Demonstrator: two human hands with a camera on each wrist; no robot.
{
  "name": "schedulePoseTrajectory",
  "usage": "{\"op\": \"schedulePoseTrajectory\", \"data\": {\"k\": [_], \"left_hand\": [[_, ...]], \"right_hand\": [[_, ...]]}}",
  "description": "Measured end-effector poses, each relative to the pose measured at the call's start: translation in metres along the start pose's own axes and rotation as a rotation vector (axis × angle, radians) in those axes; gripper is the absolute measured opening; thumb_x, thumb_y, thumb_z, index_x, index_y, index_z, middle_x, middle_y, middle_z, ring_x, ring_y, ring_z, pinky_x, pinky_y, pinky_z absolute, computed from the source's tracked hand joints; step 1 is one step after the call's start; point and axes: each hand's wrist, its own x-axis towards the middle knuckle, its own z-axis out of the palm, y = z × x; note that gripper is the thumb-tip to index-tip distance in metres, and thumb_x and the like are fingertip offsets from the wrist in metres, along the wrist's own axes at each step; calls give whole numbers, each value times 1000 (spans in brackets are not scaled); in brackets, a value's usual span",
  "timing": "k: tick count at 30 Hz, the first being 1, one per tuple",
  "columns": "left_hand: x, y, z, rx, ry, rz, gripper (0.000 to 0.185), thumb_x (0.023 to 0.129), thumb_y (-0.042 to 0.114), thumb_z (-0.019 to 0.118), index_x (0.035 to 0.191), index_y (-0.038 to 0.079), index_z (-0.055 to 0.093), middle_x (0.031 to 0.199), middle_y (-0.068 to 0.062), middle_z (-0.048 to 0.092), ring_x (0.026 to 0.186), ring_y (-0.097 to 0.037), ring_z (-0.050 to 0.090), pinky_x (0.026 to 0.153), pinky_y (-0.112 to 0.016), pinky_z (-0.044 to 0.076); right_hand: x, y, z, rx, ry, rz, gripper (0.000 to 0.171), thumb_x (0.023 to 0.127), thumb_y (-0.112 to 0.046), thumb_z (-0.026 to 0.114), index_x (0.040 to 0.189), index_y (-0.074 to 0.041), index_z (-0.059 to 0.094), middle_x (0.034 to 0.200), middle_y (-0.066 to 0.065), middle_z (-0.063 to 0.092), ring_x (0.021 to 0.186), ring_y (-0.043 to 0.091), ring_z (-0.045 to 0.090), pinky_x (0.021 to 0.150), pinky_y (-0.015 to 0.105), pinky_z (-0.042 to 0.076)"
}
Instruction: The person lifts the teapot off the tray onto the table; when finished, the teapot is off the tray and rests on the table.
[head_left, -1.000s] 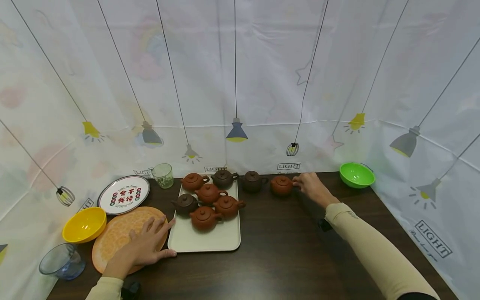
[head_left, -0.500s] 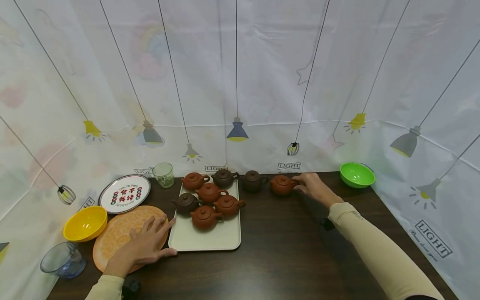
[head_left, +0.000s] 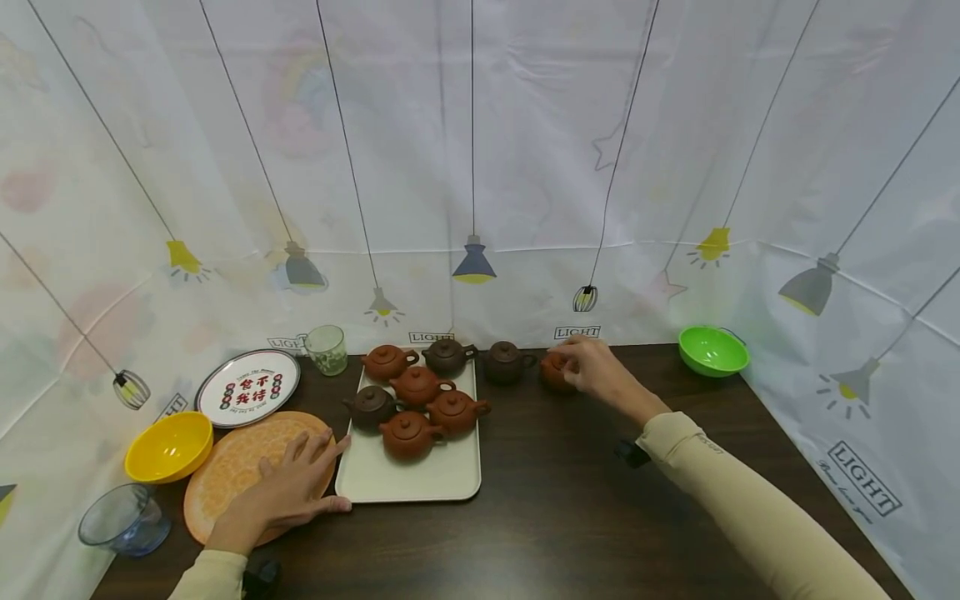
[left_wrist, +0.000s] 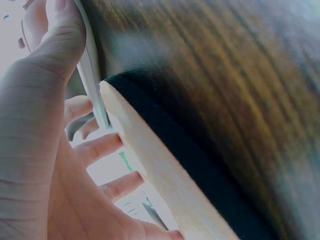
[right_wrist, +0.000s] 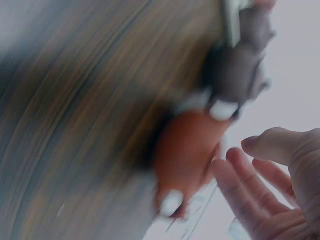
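Observation:
My right hand [head_left: 603, 375] is over a reddish-brown teapot [head_left: 552, 374] at the back of the table. In the right wrist view, its fingers [right_wrist: 235, 182] and thumb are parted beside the lid side of that teapot, with nothing between them. A dark brown teapot [head_left: 506, 364] stands just to its left. Spread out, my left hand [head_left: 288, 487] lies over a round orange-tan board [head_left: 213, 483], its thumb and fingertips at the left edge of a cream tray [head_left: 420, 488]. Several brown and reddish teapots, including a front one [head_left: 409, 436], sit close together on that tray.
At left stand a yellow bowl [head_left: 169, 448], a blue glass [head_left: 135, 533], a white plate [head_left: 247, 390] with red characters and a green-tinted glass [head_left: 327, 352]. A green bowl [head_left: 713, 351] is at the back right. A printed curtain [head_left: 525, 167] hangs behind the table.
My right hand has let go of the reddish-brown teapot's handle and moved left over its lid, now covering the teapot's right side. My left hand has stayed in place.

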Motion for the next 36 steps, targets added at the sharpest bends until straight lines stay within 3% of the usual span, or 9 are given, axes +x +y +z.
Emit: {"op": "schedulePoseTrajectory", "data": {"k": [7, 11, 16, 23, 26, 30, 36], "left_hand": [[-1, 0, 1, 2, 9, 4, 102, 88, 77, 69, 168, 24, 36, 172, -22, 33, 154, -60, 29, 92, -100, 26], [-1, -1, 1, -2, 22, 8, 101, 88, 76, 70, 168, 23, 37, 172, -22, 33, 154, -59, 29, 92, -99, 26], [0, -2, 2, -1, 40, 17, 100, 88, 76, 70, 168, 24, 37, 172, -21, 34, 155, -58, 29, 93, -99, 26], [-1, -3, 4, 5, 39, 11, 101, 88, 77, 70, 168, 24, 38, 172, -22, 34, 155, -58, 29, 93, -99, 26], [-2, -3, 3, 4, 33, 6, 102, 88, 78, 70, 168, 24, 37, 172, -22, 33, 155, -58, 28, 93, -99, 25], [-1, -3, 3, 3, 24, 6, 102, 88, 79, 68, 168, 24, 36, 172, -22, 32, 155, -58, 28, 93, -100, 25], [1, -4, 5, 12, 21, 0, 103, 87, 81, 66, 169, 26, 35, 173, -20, 32, 156, -57, 27, 95, -99, 25]], "right_hand": [[9, -61, 13, 116, -3, -10, 40, 93, -1, 81, 133, -1, 75, 118, 18, 72, 93, 27, 79, 75, 39, 63], [12, -88, 21, 208, 0, -40, 38, 93, -3, 81, 131, -4, 77, 117, 14, 73, 95, 25, 79, 75, 32, 64], [15, -114, 32, 278, -55, -103, 35, 94, 0, 78, 129, -3, 78, 116, 14, 72, 94, 23, 79, 77, 24, 63], [19, -136, 55, 310, -169, -198, 30, 94, 0, 78, 125, -1, 79, 116, 18, 74, 92, 25, 79, 77, 28, 65], [20, -141, 70, 311, -201, -209, 32, 94, -2, 80, 126, 1, 78, 117, 18, 75, 89, 24, 79, 74, 22, 62], [20, -142, 91, 266, -215, -231, 35, 93, -2, 81, 128, 1, 77, 110, 18, 74, 82, 21, 78, 68, 15, 56], [16, -146, 109, 199, -193, -215, 31, 94, -5, 81, 125, 0, 79, 102, 15, 71, 76, 20, 72, 64, 15, 51]]}}
